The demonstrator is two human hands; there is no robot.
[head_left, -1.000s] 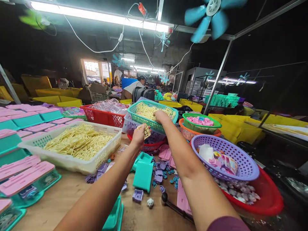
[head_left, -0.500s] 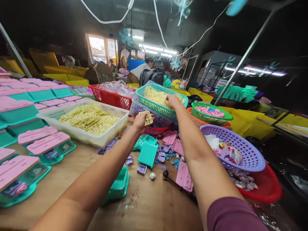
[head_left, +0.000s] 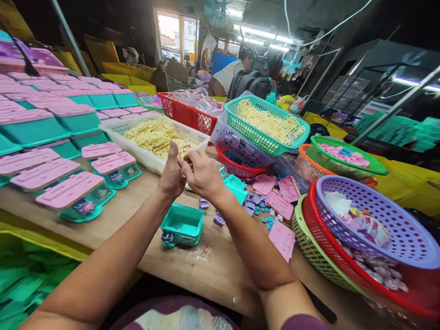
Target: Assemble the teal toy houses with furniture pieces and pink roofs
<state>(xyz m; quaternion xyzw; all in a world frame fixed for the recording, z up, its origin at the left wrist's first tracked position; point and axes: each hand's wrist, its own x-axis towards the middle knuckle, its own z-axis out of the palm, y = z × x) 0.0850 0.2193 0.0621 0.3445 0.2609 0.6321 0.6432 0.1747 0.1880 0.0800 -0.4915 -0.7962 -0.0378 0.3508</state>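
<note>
My left hand (head_left: 173, 176) and my right hand (head_left: 205, 176) meet above the table, in front of the white basket. Their fingers close on a pale yellow plastic piece, mostly hidden between them; its exact shape cannot be made out. Below the hands, a teal toy box (head_left: 184, 222) stands open at the top, with a small dark purple part at its front left. The white basket (head_left: 137, 153) behind holds a heap of thin pale yellow plastic pieces. More of these fill the teal basket (head_left: 240, 130), which rests tilted on other containers.
Pink-lidded teal boxes (head_left: 65, 188) stand in rows at the left. Pink panels (head_left: 280, 204) and small purple and blue parts lie right of the hands. A purple basket (head_left: 405, 229) sits on a red one at the right. Behind, a person (head_left: 228, 71) bends near a backpack (head_left: 249, 85).
My right hand has left the teal basket and come back to my left hand, which has drawn nearer. The view has shifted right and down, showing the open teal box fully.
</note>
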